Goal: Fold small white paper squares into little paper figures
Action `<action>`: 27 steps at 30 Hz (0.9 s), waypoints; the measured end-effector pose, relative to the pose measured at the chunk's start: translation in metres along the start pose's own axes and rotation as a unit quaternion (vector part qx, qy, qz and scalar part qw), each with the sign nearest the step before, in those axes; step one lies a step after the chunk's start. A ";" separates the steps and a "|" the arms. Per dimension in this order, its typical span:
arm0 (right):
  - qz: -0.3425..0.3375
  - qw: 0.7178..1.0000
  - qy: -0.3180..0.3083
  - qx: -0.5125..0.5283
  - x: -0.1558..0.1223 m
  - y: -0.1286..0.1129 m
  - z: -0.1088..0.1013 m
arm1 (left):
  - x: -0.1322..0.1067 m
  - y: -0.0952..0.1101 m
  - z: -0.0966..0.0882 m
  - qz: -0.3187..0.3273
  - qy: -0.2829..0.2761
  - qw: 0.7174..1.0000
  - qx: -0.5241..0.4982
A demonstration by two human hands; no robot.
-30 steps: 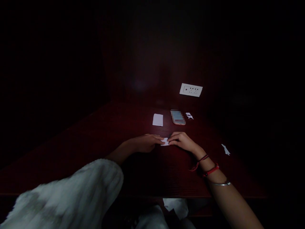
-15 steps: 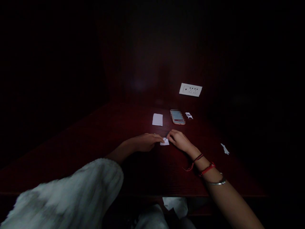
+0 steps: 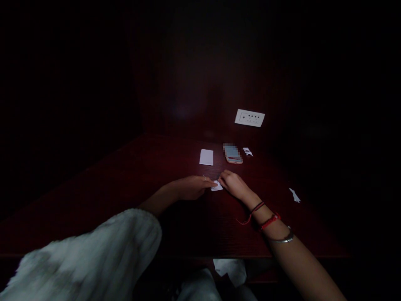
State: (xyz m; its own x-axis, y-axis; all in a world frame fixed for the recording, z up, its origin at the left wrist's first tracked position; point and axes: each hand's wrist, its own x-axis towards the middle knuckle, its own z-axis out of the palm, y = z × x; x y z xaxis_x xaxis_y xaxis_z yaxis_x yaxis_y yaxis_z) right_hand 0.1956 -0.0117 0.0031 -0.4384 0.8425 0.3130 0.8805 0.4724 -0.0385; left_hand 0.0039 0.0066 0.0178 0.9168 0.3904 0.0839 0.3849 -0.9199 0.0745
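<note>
A small folded piece of white paper (image 3: 216,187) lies on the dark red table (image 3: 175,163) between my hands. From the left, my left hand (image 3: 196,187) presses on it with its fingertips; a ring shows on one finger. At its upper right edge, my right hand (image 3: 233,184) pinches the paper with curled fingers. The exact grip of the right fingertips is partly hidden. Bracelets circle my right wrist, and one loose red cord end hangs down toward the table.
Beyond my hands lies a stack of white paper (image 3: 206,157), with a phone (image 3: 233,153) to its right. Folded paper scraps (image 3: 247,151) sit beside the phone, and another paper strip (image 3: 294,195) lies at the right. A socket plate (image 3: 249,118) is on the back wall.
My right hand and wrist have shifted very slightly left, still at the paper's edge. The left hand stays pressed on the paper. The view has moved a little.
</note>
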 end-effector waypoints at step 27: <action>0.002 0.996 0.030 0.081 -0.001 0.002 -0.004 | 0.002 0.001 -0.001 -0.012 -0.004 1.000 -0.019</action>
State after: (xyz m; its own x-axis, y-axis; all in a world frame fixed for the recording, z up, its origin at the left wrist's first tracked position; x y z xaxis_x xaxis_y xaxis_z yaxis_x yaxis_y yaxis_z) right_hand 0.1984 -0.0121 0.0062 -0.4185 0.8305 0.3676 0.8399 0.5079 -0.1913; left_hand 0.0064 0.0070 0.0188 0.9086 0.4111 0.0735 0.4019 -0.9087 0.1130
